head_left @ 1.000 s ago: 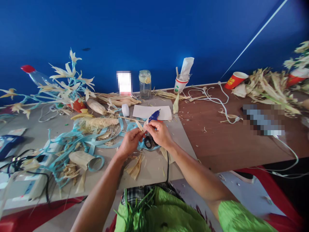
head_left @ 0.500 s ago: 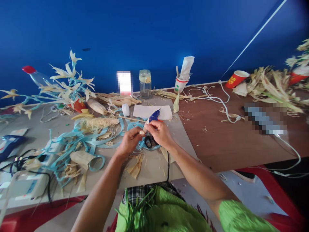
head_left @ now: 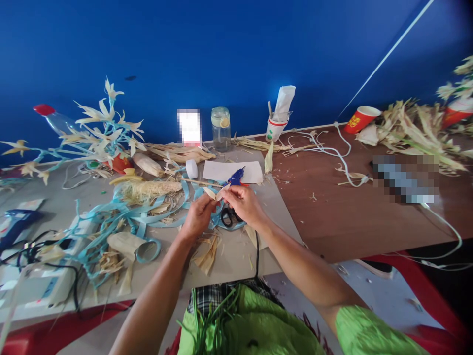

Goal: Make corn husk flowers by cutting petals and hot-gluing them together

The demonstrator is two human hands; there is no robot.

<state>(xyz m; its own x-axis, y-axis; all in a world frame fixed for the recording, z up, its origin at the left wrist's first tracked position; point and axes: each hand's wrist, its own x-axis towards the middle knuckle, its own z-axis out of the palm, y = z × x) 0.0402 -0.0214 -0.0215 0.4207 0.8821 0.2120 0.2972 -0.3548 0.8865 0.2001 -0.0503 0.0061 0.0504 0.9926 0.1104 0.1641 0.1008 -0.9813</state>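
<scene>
Pale pieces of corn husk (head_left: 210, 193) stick up between my two hands, like small petals spreading left and right. My left hand (head_left: 199, 215) is closed on the husk's lower end, fingers curled. The fingers of my right hand (head_left: 242, 201) pinch the husk piece on the right, touching or nearly touching the left fingertips. Just behind my right hand lies a blue hot glue gun (head_left: 235, 177) on a white card (head_left: 253, 172). Black-handled scissors (head_left: 227, 217) lie below my fingers, partly covered by the right hand.
Light blue ribbon (head_left: 148, 215) tangles across the left side, near a corn cob (head_left: 162, 188) and a ribbon roll (head_left: 148, 250). Husk flowers (head_left: 105, 116) stand at the back left. A jar (head_left: 220, 129), a white cup (head_left: 276, 127) and a red cup (head_left: 362, 120) line the wall. A black cord (head_left: 256, 254) crosses the front edge.
The husk between my hands has turned and spread, so two points now show instead of one upright strip. My left hand has rolled a little, and the right fingers have tilted.
</scene>
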